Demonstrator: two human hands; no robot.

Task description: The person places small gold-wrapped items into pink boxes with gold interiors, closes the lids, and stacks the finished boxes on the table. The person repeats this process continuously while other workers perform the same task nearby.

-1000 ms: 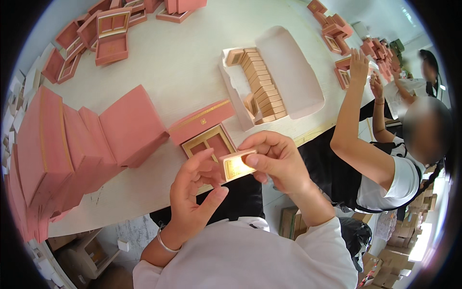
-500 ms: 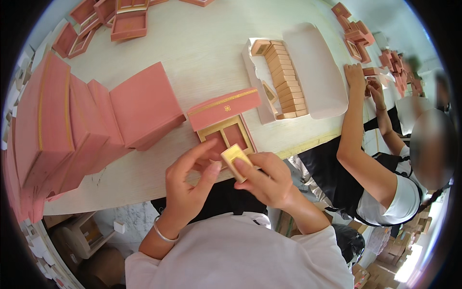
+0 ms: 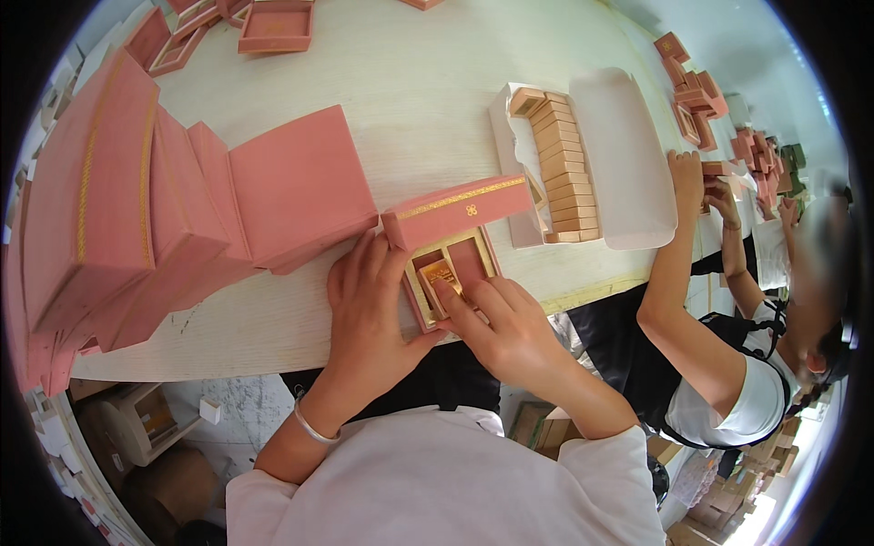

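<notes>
A pink gift box [image 3: 492,247] lies open on the table before me, its lid [image 3: 455,211] tilted back with a gold trim band. Inside, a gold-edged insert forms two compartments. A small gold box [image 3: 440,273] sits in the left one, slightly tilted; the right one shows its pink bottom. My right hand [image 3: 510,332] has its index finger on the small box, the other fingers curled, thumb partly hidden. Along the gift box's left side, my left hand [image 3: 369,309] holds it, fingers at the back corner and thumb by the front edge.
Stacked pink boxes [image 3: 300,187] rise at left. A white carton [image 3: 514,205] with several small tan boxes [image 3: 564,164] stands behind to the right, flap folded out. More open pink boxes [image 3: 276,25] lie at the far left. A co-worker's arm [image 3: 669,264] works at right.
The small gold box went from between my hands down into the left compartment. My left hand moved from beside it onto the gift box's left side. The view shifted slightly.
</notes>
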